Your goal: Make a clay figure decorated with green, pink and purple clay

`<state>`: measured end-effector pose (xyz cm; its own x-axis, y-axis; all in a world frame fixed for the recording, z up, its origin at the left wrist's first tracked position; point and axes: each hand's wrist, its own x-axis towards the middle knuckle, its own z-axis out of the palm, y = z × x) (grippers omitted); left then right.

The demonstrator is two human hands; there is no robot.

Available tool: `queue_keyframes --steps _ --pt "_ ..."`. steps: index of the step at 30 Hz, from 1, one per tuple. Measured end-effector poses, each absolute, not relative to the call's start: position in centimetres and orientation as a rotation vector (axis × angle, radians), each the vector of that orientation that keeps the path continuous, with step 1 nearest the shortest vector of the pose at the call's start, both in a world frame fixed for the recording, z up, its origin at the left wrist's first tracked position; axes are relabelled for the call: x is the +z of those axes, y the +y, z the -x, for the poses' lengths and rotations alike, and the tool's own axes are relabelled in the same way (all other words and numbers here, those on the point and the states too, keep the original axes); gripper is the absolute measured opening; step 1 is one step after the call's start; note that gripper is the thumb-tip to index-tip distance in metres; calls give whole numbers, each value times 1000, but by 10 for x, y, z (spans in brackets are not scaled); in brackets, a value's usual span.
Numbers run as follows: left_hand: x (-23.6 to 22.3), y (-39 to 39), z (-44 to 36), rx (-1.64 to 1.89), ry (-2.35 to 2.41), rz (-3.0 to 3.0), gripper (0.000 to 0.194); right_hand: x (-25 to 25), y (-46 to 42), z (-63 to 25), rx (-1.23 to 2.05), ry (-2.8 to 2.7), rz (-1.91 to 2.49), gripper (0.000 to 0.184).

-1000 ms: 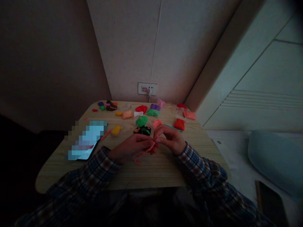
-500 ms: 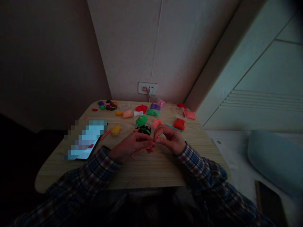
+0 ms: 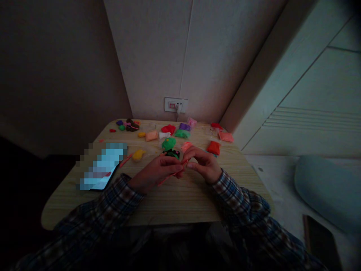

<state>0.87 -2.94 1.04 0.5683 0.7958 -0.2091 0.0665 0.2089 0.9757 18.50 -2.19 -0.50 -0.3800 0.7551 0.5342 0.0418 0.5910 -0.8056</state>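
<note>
In front of me, over the wooden table (image 3: 197, 203), my left hand (image 3: 158, 174) is closed around a thin pinkish-orange strip of modelling clay (image 3: 166, 180). One end of the strip slants down below the left palm. My right hand (image 3: 205, 165) pinches the other end between thumb and forefinger, close to the left fingertips. Just behind the left fingers lies a black clay piece (image 3: 175, 153) with a green clay lump (image 3: 168, 143) against it. A pink packet of clay (image 3: 186, 146) sits right behind the right hand's knuckles.
At the left lies a lit phone (image 3: 105, 169), beside a yellow clay lump (image 3: 138, 154) and an orange stick (image 3: 125, 160). Several coloured clay packets line the back, among them a red-orange packet (image 3: 213, 147). A wall socket (image 3: 176, 105) is behind. A dark phone (image 3: 321, 241) lies at lower right.
The fingertips have risen slightly and the right finger and thumb have spread a little. The strip's hanging end, curled before, now looks straighter and sits higher.
</note>
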Motion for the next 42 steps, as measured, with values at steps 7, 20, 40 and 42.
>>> queue_keyframes --steps 7,20,40,42 --pt "9 -29 -9 649 733 -1211 18 -5 -21 -185 864 -1817 643 20" --pt "9 -28 -10 697 777 -1251 14 -5 -22 -184 855 -1793 658 18" --pt "8 -28 -9 669 779 -1305 19 -5 -24 -183 862 -1843 644 16" --pt "8 -28 -9 659 743 -1307 18 -5 -24 -183 857 -1843 636 16"
